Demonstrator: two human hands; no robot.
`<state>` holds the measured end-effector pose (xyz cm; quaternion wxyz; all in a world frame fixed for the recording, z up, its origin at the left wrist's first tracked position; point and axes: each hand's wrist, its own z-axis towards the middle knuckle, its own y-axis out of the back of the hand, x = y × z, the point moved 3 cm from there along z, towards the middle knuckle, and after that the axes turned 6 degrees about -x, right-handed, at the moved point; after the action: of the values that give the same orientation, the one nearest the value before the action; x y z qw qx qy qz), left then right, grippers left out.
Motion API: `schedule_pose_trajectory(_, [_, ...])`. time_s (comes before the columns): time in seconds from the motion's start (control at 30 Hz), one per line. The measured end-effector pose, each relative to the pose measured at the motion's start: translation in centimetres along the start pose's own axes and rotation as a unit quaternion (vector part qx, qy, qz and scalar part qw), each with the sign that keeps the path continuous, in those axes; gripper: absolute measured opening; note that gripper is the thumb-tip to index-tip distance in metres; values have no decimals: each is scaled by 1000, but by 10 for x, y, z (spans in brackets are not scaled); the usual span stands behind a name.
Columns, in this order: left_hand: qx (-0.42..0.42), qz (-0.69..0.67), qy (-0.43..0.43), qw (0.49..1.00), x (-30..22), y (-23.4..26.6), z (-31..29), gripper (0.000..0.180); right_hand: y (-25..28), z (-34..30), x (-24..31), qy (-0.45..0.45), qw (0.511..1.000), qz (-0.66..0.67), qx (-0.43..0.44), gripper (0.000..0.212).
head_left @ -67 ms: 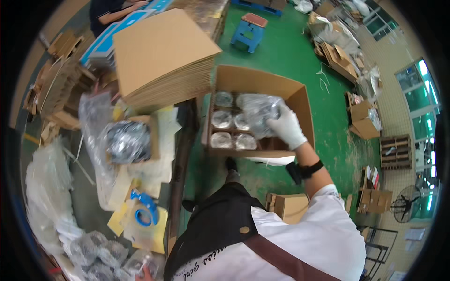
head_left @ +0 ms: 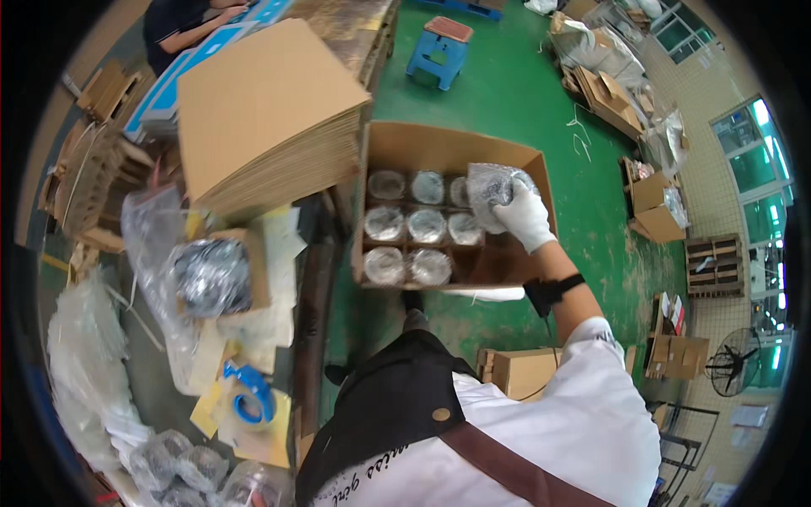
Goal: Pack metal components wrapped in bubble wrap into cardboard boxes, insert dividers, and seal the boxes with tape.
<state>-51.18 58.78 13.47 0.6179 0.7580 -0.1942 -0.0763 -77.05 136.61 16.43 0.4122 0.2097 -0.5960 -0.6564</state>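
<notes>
One line of dark cursive lettering runs over my white shirt (head_left: 583, 397), beside the black apron (head_left: 389, 397). At the lower left edge, my left hand (head_left: 269, 494) is a blurred patch at a film-wrapped item (head_left: 245, 482); I cannot tell whether it grips. Its fingers were plainer 0.1 s earlier. More wrapped pieces (head_left: 177, 460) lie just beside it. Further up, a blue tape dispenser (head_left: 262, 395) rests on yellow sheets (head_left: 274, 431).

My right hand (head_left: 525, 218), in a white glove, is closed on a bubble-wrapped item (head_left: 488, 188). The item is at the far right corner of the large carton (head_left: 448, 144); I cannot tell whether it rests inside or is held above. Compared with the earlier frame, it has shifted right from the middle of the carton and uncovered several cells. Eight round, clear-wrapped pieces (head_left: 427, 226) now show in the divided cells: three in the far row, three in the middle row, two in the near row.

Left of the large carton, a small open carton (head_left: 258, 262) contains a dark, shiny wrapped bundle (head_left: 213, 277). Beyond it stands a stack of cardboard sheets (head_left: 270, 110). Further off are a blue stool (head_left: 438, 55) and a co-worker's forearm (head_left: 190, 36). Sheets on the right wall (head_left: 749, 415) are too small to read.
</notes>
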Motion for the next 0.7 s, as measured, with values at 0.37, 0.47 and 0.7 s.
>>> schedule_pose_trajectory(0.37, [92,-289,-503,809,-376,126,-294,45,-170,113,-132,-28,979,-11,201,47])
schedule_pose_trajectory(0.47, [104,-161,-767,613,-497,91,-397,42,-143,119,-122,-21,969,-19,246,45])
schedule_pose_trajectory(0.7, [154,111,-857,479,-597,-74,-533,50,-193,110,-118,169,971,-121,115,12])
